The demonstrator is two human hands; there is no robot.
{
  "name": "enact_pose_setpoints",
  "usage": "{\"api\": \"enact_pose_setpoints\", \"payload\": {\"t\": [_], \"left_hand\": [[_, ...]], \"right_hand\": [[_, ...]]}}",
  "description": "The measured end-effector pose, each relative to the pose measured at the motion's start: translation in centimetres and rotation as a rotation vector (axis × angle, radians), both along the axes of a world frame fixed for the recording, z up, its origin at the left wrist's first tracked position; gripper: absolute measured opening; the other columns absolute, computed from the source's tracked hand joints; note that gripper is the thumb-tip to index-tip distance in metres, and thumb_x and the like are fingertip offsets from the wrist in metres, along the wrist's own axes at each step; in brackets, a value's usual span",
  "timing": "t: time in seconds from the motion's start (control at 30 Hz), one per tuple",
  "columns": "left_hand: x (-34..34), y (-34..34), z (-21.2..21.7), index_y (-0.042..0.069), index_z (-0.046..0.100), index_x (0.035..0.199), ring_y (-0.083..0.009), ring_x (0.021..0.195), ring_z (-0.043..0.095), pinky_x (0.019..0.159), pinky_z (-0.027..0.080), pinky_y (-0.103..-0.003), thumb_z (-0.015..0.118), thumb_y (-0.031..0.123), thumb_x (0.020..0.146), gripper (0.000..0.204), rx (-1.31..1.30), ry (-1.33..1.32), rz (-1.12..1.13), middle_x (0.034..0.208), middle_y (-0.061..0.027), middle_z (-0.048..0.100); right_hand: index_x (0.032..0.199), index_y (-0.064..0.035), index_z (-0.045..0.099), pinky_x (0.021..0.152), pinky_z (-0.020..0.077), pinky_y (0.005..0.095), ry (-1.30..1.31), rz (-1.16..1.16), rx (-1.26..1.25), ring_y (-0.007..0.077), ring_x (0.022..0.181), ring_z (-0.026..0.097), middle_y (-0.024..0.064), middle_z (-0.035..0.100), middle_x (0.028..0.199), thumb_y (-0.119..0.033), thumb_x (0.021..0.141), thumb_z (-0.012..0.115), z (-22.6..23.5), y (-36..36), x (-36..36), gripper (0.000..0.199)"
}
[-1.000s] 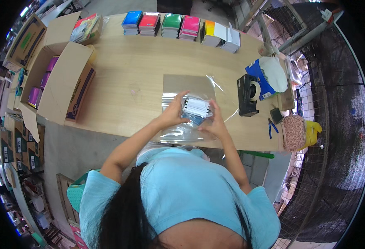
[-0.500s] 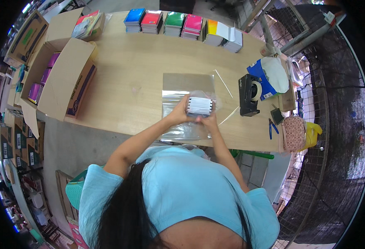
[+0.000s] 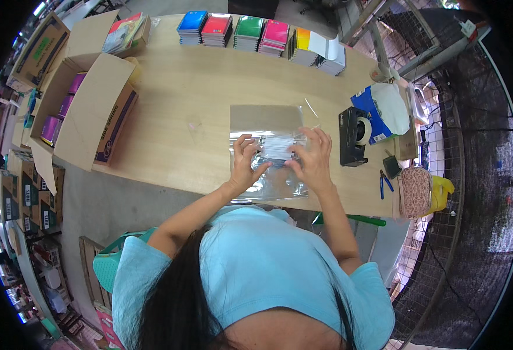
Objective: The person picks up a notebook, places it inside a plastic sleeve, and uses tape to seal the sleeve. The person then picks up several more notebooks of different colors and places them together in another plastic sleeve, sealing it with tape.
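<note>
Both hands are working at the near edge of the wooden worktop (image 3: 175, 111). The left hand (image 3: 246, 165) and the right hand (image 3: 313, 160) are pinching, one from each side, a small white-grey stack of items (image 3: 277, 147), fingers curled around its ends. The stack is sitting over a clear plastic bag (image 3: 268, 181) lying flat, the bag's lower edge reaching close to the worktop's near edge. Flat clear sheets (image 3: 262, 118) are extending away from the hands toward the centre. Just right of the right hand, a black tape dispenser (image 3: 353, 136) is standing, leaving only a narrow gap. Further right, blue pliers (image 3: 385, 183) and a patterned pouch (image 3: 414, 191) are lying near the right edge. Left of the hands, a wide bare stretch of wood is running to an open cardboard box (image 3: 96, 114) overhanging the left edge. A row of coloured notebook stacks (image 3: 250, 32) is lining the far edge, well apart.
</note>
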State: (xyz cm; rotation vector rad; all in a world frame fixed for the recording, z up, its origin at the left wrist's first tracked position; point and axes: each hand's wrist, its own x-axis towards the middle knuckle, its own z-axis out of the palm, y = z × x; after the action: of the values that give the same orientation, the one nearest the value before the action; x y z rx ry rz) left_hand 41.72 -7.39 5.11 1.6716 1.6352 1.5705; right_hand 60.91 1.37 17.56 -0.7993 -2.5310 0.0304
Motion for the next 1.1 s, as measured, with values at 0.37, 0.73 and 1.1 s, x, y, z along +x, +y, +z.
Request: {"api": "enact_pose_setpoints", "payload": {"t": [0.37,0.73,1.1], "left_hand": [[-1.1,0.3,2.1,0.007,0.037,0.130,-0.0342,0.121,0.043,0.093,0.053,-0.041,0.087,0.013,0.071,0.077,-0.004,-0.082,-0.056,0.132,-0.0195,0.030],[-2.5,-0.5,3.9,0.019,0.061,0.129,-0.0349,0.117,0.045,0.097,0.044,-0.047,0.083,0.020,0.072,0.061,0.007,0.404,-0.168,0.131,-0.0162,0.042],[-5.2,2.8,5.7,0.012,0.051,0.136,-0.0320,0.119,0.051,0.097,0.040,-0.046,0.083,0.032,0.067,0.079,0.030,0.558,-0.538,0.127,-0.0097,0.055]], "right_hand": [[0.104,-0.0096,0.067,0.101,0.0364,0.0501,-0.015,0.034,-0.291,0.0353,0.126,0.041,0.0140,0.047,0.132,-0.032,0.065,0.084,4.0,5.0,-3.8,0.048],[0.084,-0.0082,0.071,0.103,0.0350,0.0534,0.135,0.122,-0.329,0.0376,0.130,0.039,0.0135,0.052,0.132,-0.026,0.066,0.084,3.5,4.3,-1.7,0.029],[0.092,-0.0064,0.068,0.074,0.0515,0.0425,-0.568,0.458,-0.302,0.0301,0.088,0.066,0.0070,0.066,0.106,-0.014,0.070,0.076,8.0,6.1,-2.1,0.025]]}}
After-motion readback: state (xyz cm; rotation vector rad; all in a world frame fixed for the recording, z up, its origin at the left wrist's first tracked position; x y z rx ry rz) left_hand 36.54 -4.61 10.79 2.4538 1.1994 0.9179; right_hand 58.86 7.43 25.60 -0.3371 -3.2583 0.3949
